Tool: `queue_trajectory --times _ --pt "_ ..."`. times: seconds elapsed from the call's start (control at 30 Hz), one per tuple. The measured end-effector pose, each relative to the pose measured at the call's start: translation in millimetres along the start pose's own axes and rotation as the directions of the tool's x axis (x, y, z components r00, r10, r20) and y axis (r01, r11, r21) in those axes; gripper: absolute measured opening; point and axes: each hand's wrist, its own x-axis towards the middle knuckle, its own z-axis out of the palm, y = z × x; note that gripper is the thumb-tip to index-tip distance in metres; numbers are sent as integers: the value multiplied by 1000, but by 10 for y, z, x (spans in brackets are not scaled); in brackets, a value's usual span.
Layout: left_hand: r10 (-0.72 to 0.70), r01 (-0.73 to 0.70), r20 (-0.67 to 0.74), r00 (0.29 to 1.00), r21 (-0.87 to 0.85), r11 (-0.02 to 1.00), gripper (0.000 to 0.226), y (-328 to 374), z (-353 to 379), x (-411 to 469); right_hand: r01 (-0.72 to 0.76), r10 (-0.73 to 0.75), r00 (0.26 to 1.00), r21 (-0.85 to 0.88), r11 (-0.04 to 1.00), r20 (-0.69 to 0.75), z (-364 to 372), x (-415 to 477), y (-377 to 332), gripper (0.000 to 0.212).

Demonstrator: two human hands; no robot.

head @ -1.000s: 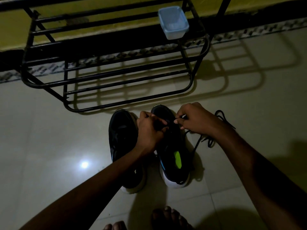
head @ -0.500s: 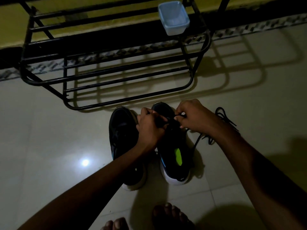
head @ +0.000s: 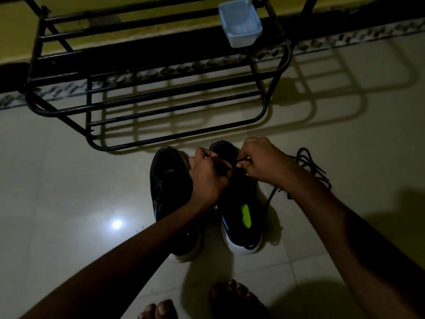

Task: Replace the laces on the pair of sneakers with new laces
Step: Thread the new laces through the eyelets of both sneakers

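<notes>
Sneakers counted: two, a left sneaker (head: pixel 170 192) and a right sneaker (head: pixel 241 215), both black with pale soles. Grips counted: two, the left grip (head: pixel 207 178) and the right grip (head: pixel 264 162). Lace strand (head: pixel 241 161) at the grips: one. Loose lace bundle (head: pixel 310 166) on the floor (head: pixel 69 180): one. Whether strand and bundle formed a single lace could not be established. Metal rack (head: pixel 161 95): one. Plastic container (head: pixel 240 24): one. Bare feet: two, a left foot (head: pixel 158 309) and a right foot (head: pixel 234 298). Light spot (head: pixel 116 224): one.
</notes>
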Motion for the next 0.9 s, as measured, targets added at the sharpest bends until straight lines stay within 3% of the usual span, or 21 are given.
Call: queue_trajectory --times 0.1,0.2,0.33,0.4,0.47,0.53,0.6,0.67,0.7,0.77,0.8,0.83,0.87,0.9 --pt "21 -21 -2 1000 11 1000 13 12 11 0 -4 4 1000 -6 1000 -8 21 1 9 15" --pt "120 -129 80 990 119 984 15 14 18 -1 -36 37 999 29 999 -31 53 6 37 13" --pt "136 -152 88 987 216 964 24 88 -16 -20 4 60 958 226 974 -279 93 3 2 10" --pt "173 -185 76 982 216 959 27 147 -82 -39 -14 135 960 441 897 -244 113 9 -27 10" --pt "156 -164 57 986 182 969 26 163 -151 -60 -74 177 974 547 834 -138 175 34 -7 11" --pt "112 -114 28 993 82 990 18 138 -193 -96 -84 172 979 559 825 -107 212 60 38 13" --pt "12 -15 -16 1000 -179 984 5 82 -241 -114 -73 149 985 575 815 -85 190 78 55 15" --pt "-91 74 -4 996 -544 836 11 61 -314 -142 -56 110 991 532 845 -70 164 107 55 15" --pt "-122 94 10 992 -705 703 12 73 -358 -156 -54 94 994 503 863 -55 155 117 47 16" --pt "-183 128 30 983 -827 548 13 135 -490 -195 -62 84 996 494 867 -22 149 140 44 16" --pt "-198 108 -11 980 -808 579 12 133 -575 -212 -71 86 996 506 860 -7 153 146 49 16" --pt "-162 47 -85 983 -739 672 9 105 -654 -217 -76 87 996 516 854 2 156 148 53 16" --pt "-54 -30 -137 989 -550 834 5 64 -742 -207 -76 88 996 521 850 2 164 155 57 16" --pt "61 -84 -93 994 -263 961 9 10 -827 -189 -76 90 996 522 850 -1 166 159 61 16"
